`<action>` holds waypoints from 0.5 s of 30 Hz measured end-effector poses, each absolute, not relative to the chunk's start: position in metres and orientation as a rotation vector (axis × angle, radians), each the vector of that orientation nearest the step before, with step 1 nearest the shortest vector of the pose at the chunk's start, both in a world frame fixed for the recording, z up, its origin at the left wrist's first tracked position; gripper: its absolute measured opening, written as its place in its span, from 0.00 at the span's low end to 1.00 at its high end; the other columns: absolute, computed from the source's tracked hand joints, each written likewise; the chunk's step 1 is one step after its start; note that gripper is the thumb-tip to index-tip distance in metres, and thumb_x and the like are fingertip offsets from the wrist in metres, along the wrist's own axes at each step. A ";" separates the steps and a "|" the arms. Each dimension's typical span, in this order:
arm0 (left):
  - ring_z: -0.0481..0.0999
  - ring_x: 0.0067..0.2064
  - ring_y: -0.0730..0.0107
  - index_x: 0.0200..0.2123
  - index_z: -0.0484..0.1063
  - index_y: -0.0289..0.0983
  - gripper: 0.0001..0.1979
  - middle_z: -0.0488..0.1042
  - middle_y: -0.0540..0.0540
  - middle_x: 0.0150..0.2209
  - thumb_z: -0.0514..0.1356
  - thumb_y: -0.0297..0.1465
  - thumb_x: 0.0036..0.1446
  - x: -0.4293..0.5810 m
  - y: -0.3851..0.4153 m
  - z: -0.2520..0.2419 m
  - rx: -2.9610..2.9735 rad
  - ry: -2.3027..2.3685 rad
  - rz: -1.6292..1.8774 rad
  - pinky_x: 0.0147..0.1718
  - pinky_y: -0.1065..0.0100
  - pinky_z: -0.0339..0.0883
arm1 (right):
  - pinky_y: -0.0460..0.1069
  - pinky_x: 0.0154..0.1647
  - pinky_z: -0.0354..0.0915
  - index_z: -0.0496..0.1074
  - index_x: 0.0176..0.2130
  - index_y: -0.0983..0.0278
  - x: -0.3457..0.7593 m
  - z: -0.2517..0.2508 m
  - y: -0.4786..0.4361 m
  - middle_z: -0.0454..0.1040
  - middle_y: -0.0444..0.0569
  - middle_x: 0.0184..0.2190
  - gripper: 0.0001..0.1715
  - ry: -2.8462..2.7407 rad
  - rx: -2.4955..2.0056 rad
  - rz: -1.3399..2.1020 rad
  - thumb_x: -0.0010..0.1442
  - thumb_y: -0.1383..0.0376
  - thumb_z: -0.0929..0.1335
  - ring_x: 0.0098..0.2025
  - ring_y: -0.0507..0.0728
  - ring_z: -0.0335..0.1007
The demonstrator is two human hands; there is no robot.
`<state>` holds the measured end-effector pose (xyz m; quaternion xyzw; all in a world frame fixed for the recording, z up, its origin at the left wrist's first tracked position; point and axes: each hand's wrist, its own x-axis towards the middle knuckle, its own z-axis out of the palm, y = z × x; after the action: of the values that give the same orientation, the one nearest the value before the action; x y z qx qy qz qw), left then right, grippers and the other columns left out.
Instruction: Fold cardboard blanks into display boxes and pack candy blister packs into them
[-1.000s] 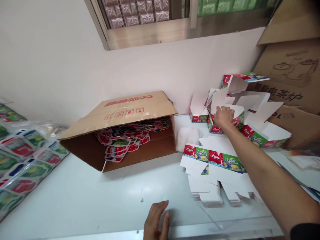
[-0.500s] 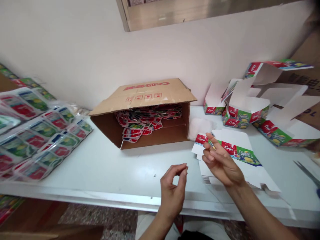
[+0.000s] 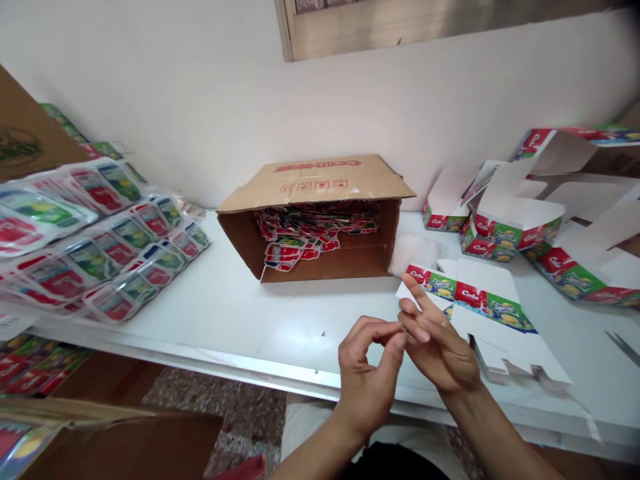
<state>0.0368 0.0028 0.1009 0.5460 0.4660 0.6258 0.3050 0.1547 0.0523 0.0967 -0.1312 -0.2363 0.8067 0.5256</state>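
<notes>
Over the table's front part, my left hand (image 3: pixel 371 373) has its thumb and forefinger pinched together. The pinch touches the fingers of my right hand (image 3: pixel 443 350). On that hand the forefinger points out while the thumb presses on the curled middle fingers. Whatever is between the fingertips, if anything, is too small to make out. Just behind and under my right hand lies a stack of flat printed cartons (image 3: pixel 505 340) in red and green with white flaps. A cardboard box (image 3: pixel 320 183) on its side holds many red and green printed packets (image 3: pixel 285 253).
Clear-wrapped bundles of printed packets (image 3: pixel 115 257) lie at the left. Folded open cartons (image 3: pixel 490 233) stand at the right, near scissors (image 3: pixel 623 347). A white fluffy wad (image 3: pixel 414 252) sits beside the box. Another open cardboard box (image 3: pixel 125 440) is below the table edge (image 3: pixel 225 370).
My left hand has moved right, and its fingertips now meet my right hand. The view has swung left, so the table's things appear farther right.
</notes>
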 end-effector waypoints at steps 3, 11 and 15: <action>0.73 0.33 0.75 0.38 0.77 0.39 0.06 0.74 0.49 0.32 0.61 0.27 0.58 0.037 0.003 0.106 1.363 1.321 1.679 0.34 0.72 0.67 | 0.39 0.25 0.61 0.66 0.55 0.56 0.150 0.096 0.048 0.66 0.40 0.32 0.29 -0.547 -0.305 1.961 0.55 0.71 0.70 0.21 0.42 0.52; 0.73 0.33 0.75 0.46 0.75 0.41 0.15 0.76 0.50 0.31 0.58 0.21 0.58 0.039 0.000 0.103 1.669 1.358 1.748 0.35 0.71 0.69 | 0.40 0.27 0.63 0.64 0.56 0.56 0.146 0.091 0.046 0.69 0.39 0.31 0.31 -0.663 -0.422 1.907 0.55 0.70 0.72 0.21 0.42 0.56; 0.74 0.35 0.72 0.48 0.73 0.42 0.17 0.76 0.49 0.33 0.57 0.20 0.58 0.037 -0.002 0.101 1.761 1.402 1.710 0.37 0.68 0.69 | 0.40 0.28 0.63 0.62 0.57 0.56 0.146 0.089 0.048 0.70 0.40 0.31 0.33 -0.733 -0.460 1.860 0.55 0.70 0.72 0.23 0.44 0.58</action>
<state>0.0368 -0.0020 0.1006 0.6153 0.4899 0.5974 0.1570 0.1465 0.0477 0.0890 -0.1918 -0.3053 0.7753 0.5185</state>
